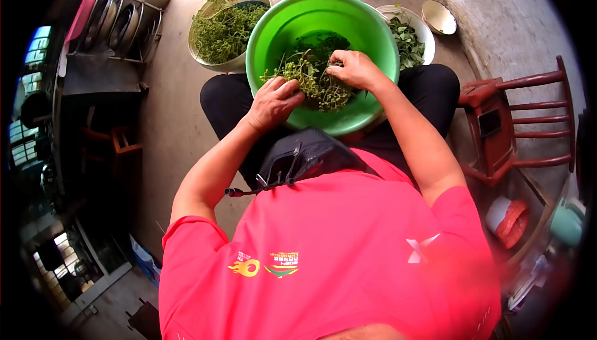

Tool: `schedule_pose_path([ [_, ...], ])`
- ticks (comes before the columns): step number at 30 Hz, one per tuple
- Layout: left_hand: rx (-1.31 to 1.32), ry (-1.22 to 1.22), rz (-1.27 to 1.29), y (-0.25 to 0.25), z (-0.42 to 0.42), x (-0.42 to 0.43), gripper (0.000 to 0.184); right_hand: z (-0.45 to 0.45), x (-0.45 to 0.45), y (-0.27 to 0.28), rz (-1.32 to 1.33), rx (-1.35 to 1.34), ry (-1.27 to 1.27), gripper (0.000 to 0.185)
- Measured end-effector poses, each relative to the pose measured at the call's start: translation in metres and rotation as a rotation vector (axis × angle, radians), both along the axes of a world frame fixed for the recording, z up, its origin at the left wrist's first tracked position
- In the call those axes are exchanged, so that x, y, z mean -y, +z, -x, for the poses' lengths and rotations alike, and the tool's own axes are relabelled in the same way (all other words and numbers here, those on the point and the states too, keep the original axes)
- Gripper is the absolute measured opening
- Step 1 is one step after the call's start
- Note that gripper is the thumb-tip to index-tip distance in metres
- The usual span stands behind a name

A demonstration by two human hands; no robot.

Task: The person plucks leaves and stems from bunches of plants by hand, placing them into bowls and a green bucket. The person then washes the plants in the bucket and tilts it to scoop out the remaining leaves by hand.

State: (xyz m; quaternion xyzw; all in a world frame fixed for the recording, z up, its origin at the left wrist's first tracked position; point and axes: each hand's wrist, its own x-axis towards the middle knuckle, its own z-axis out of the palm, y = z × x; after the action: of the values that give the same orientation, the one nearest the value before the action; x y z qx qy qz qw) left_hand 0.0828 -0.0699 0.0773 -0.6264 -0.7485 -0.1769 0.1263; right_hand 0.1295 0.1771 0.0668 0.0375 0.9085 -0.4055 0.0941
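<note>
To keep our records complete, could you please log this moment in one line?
left hand: at green sprigs | right hand: at same sprigs | green basin: beneath both hands | red-brown chair: right side

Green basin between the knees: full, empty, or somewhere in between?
Partly filled: the green basin has leafy sprigs low inside, and its bare inner wall shows above them.

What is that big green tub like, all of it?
The green tub is round and deep, with a wide open top and smooth, shiny sides that look like plastic. It sits between two legs in black trousers. Green sprigs with tiny buds are inside. The left hand and right hand hold some there. The sprigs hide part of its bottom.
</note>
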Motion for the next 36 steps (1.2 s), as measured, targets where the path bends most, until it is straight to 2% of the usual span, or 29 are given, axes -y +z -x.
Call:
schedule_pose_path([
  [4, 0.004, -0.009, 0.019, 0.0, 0.002, 0.0, 0.023, -0.01, -0.014, 0.009, -0.074, -0.012, -0.023, 0.033],
  [10, 0.01, -0.032, 0.007, -0.002, 0.002, 0.0, 0.021, -0.015, -0.028, -0.002, 0.098, 0.012, -0.049, 0.029],
  [12, 0.012, -0.03, 0.025, -0.003, 0.002, 0.001, 0.021, -0.014, -0.035, -0.007, 0.286, 0.122, -0.195, 0.027],
  [14, 0.011, -0.032, 0.042, -0.004, 0.003, 0.002, 0.021, -0.015, -0.041, -0.004, 0.338, 0.12, -0.22, 0.026],
  [16, 0.003, -0.029, 0.032, -0.002, 0.002, 0.001, 0.02, -0.019, -0.042, 0.015, 0.62, 0.254, -0.286, 0.025],
  [18, 0.01, -0.028, 0.026, -0.003, 0.001, 0.0, 0.02, -0.019, -0.045, 0.02, 0.621, 0.264, -0.297, 0.023],
  [21, 0.013, -0.023, 0.021, -0.004, 0.002, 0.0, 0.02, -0.019, -0.043, 0.027, 0.955, 0.187, -0.527, 0.015],
  [22, 0.009, -0.024, 0.023, -0.005, 0.002, 0.001, 0.019, -0.019, -0.047, 0.023, 0.953, 0.191, -0.525, 0.015],
  [24, 0.018, -0.029, 0.027, -0.006, 0.003, 0.001, 0.021, -0.019, -0.056, 0.014, 1.326, 0.223, -0.604, 0.014],
  [25, 0.027, -0.037, 0.034, -0.006, 0.003, 0.001, 0.022, -0.019, -0.057, 0.012, 1.364, 0.167, -0.634, 0.015],
  [29, 0.037, -0.04, 0.024, -0.005, 0.003, 0.001, 0.022, -0.024, -0.059, 0.018, 1.187, 0.096, -0.593, 0.021],
  [34, 0.047, -0.026, 0.022, -0.006, 0.002, 0.001, 0.02, -0.023, -0.07, 0.026, 1.157, -0.011, -0.647, 0.019],
  [36, 0.057, -0.03, 0.009, -0.008, 0.002, 0.001, 0.02, -0.022, -0.084, 0.043, 1.162, -0.263, -0.719, 0.018],
])
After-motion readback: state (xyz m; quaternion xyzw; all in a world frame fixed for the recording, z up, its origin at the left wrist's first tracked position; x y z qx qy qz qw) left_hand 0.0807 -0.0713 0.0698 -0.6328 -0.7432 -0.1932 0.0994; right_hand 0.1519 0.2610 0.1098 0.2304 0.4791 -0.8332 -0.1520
